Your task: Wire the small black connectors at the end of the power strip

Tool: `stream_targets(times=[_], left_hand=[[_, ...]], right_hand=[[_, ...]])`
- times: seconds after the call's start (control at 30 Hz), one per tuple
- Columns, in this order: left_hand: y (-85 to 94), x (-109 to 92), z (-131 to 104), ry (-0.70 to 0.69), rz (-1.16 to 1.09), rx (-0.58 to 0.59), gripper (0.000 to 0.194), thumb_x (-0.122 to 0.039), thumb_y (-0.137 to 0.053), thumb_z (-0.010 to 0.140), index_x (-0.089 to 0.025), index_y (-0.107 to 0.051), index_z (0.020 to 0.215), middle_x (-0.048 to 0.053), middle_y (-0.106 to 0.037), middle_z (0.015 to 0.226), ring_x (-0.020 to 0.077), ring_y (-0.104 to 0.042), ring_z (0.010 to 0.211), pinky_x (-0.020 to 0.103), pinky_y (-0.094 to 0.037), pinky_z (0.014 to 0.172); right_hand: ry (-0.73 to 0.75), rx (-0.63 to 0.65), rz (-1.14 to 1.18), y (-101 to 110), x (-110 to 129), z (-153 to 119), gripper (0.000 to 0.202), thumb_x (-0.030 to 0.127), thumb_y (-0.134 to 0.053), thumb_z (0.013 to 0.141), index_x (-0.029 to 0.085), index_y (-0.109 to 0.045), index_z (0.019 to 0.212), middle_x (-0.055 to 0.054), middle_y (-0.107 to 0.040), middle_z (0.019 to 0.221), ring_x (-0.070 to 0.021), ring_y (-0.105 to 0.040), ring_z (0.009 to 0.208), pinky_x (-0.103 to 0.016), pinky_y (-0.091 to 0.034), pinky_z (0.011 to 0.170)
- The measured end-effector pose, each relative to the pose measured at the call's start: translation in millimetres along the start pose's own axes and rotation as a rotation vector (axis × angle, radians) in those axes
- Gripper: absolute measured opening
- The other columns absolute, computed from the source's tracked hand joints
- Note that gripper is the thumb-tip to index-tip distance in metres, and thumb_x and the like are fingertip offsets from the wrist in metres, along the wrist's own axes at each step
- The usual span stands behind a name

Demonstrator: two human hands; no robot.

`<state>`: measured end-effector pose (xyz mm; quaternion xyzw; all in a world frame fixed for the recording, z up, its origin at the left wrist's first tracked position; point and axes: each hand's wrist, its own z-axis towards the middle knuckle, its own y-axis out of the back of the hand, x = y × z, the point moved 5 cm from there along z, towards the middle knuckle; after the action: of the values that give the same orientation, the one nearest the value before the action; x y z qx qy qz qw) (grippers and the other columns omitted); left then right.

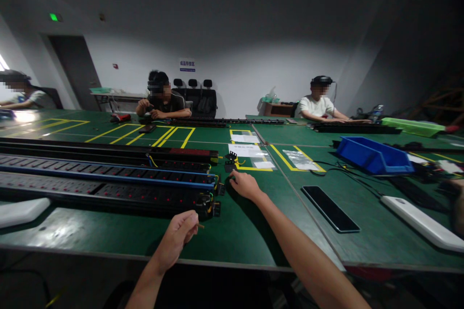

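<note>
My left hand [178, 236] is closed in front of the near strip's end, and a small thin brownish piece [201, 226] sticks out from its fingers. Long black power strips [145, 193] with red spots lie side by side on the left, wires showing at their right ends. My right hand [244, 185] rests low over the table just past those ends. Its fingers are bent in close to a small black perforated bracket [231, 157] with yellow wire beside it. Whether the fingertips touch the bracket or pinch something, I cannot tell.
The green table [300, 236] has yellow tape outlines. A dark-screened phone [330, 208], a white power-bank-like case [422, 222], black cables and a blue bin [373, 154] lie to the right. Another white object [23, 212] sits at left. Several co-workers sit across the table.
</note>
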<state>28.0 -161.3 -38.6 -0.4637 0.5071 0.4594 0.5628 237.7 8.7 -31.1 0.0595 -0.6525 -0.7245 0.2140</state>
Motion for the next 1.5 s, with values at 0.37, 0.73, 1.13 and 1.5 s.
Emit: stream_targets(times=[0.37, 0.73, 1.13, 1.5], left_hand=[[-0.5, 0.2, -0.5, -0.008, -0.002, 0.005, 0.05, -0.059, -0.057, 0.088, -0.019, -0.041, 0.063, -0.009, -0.022, 0.056, 0.0076, -0.015, 0.052, 0.024, -0.011, 0.048], [-0.6, -0.1, 0.1, -0.001, 0.016, -0.004, 0.051, -0.061, -0.057, 0.087, -0.019, -0.041, 0.062, -0.008, -0.023, 0.056, 0.0075, -0.015, 0.052, 0.024, -0.01, 0.047], [-0.7, -0.8, -1.2, 0.006, 0.024, -0.007, 0.051, -0.061, -0.056, 0.087, -0.019, -0.042, 0.063, -0.008, -0.023, 0.055, 0.0076, -0.015, 0.051, 0.024, -0.01, 0.048], [-2.0, -3.5, -1.4, 0.006, 0.015, -0.01, 0.052, -0.063, -0.058, 0.085, -0.019, -0.041, 0.062, -0.009, -0.022, 0.055, 0.0074, -0.014, 0.051, 0.024, -0.009, 0.048]], right_hand=[[0.002, -0.003, -0.002, 0.8, 0.0, 0.0, 0.03, 0.032, -0.041, 0.097, 0.025, -0.059, 0.12, -0.009, -0.07, 0.114, -0.0246, -0.066, 0.102, -0.031, -0.042, 0.079], [-0.005, -0.003, -0.015, 1.4, 0.9, -0.5, 0.031, 0.033, -0.043, 0.097, 0.025, -0.059, 0.121, -0.009, -0.07, 0.114, -0.0248, -0.066, 0.102, -0.03, -0.043, 0.079], [-0.004, 0.005, -0.007, 2.3, 0.8, -1.0, 0.029, 0.033, -0.043, 0.097, 0.025, -0.059, 0.12, -0.008, -0.07, 0.113, -0.0245, -0.066, 0.102, -0.03, -0.042, 0.078], [-0.019, 0.013, -0.01, 2.4, 1.5, -1.1, 0.029, 0.033, -0.043, 0.098, 0.025, -0.059, 0.121, -0.008, -0.07, 0.115, -0.024, -0.066, 0.104, -0.029, -0.043, 0.079]])
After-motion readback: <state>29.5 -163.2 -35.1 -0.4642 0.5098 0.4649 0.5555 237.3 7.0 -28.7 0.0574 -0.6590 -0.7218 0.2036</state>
